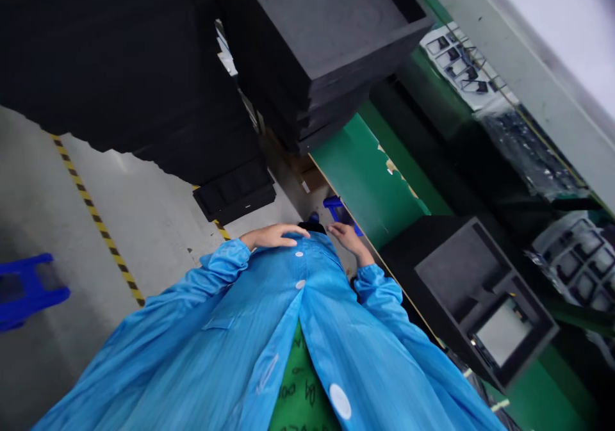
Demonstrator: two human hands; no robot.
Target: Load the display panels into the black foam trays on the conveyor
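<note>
My left hand [276, 234] lies against the front of the blue coat [269, 303], its fingers stretched out and nothing in its grasp. My right hand [346, 237] hovers at the coat's other side, beside the green table's edge. Its fingers are loosely bent and partly apart, with no object visible in them. Between the hands, a white button [299, 253] shows on the coat. The coat hangs apart lower in the view, over a green shirt [302, 386] with dark lettering.
Black foam trays [365, 53] are stacked on the green table [365, 162]. Another foam tray [446, 271] holds a flat screen-like part [504, 330]. A tall dark stack [120, 66] stands left. Blue stools [29, 287] and striped floor tape [96, 216] are in view.
</note>
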